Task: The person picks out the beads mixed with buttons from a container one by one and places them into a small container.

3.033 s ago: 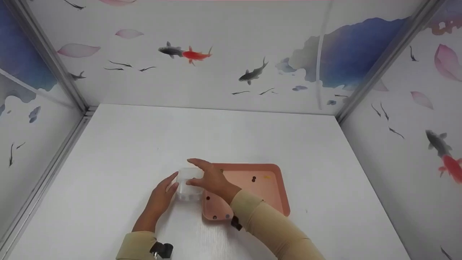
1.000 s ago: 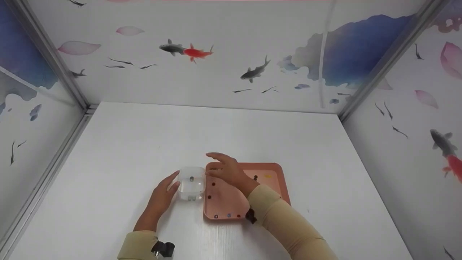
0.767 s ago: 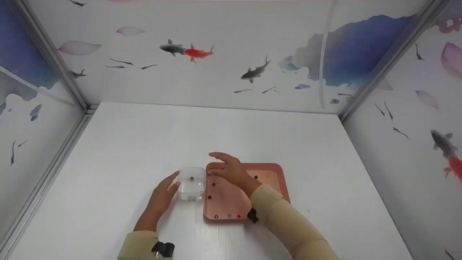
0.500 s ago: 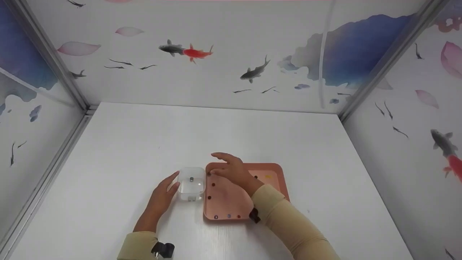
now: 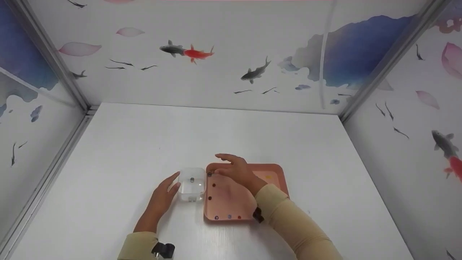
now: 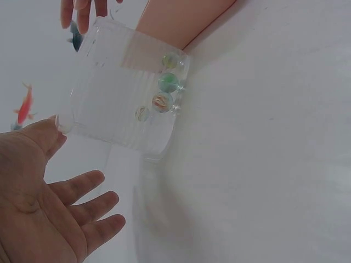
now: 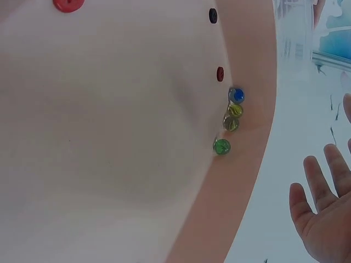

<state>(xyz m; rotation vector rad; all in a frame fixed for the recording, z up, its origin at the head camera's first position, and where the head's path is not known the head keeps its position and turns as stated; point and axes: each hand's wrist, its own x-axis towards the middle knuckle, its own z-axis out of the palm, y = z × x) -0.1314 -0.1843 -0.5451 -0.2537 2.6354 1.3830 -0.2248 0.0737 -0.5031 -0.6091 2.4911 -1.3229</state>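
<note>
My left hand [image 5: 160, 196] rests at the left side of a clear plastic box [image 5: 187, 193], its thumb touching the box's corner in the left wrist view. Inside the box lie several glass marbles, among them a green marble [image 6: 168, 83] and an orange-swirled marble [image 6: 162, 102]. Over the far left part of the pink tray [image 5: 285, 187] hovers my right hand [image 5: 238, 172], fingers extended, nothing visible in them. Near it, along the tray's wall, the right wrist view shows a blue marble [image 7: 237, 95], a yellow marble [image 7: 235, 110] and a green marble [image 7: 222, 146].
The tray stands right beside the box. It also holds a dark red button [image 7: 220, 74], a black button [image 7: 213, 15], a bright red button [image 7: 68, 4] and a yellow piece [image 5: 268, 177]. Printed wall panels [image 5: 216, 83] enclose the white table [image 5: 144, 137].
My right hand has moved right, from over the box to above the tray's far left part. A marble in the box, hidden three seconds ago, now shows. The left hand stays at the box.
</note>
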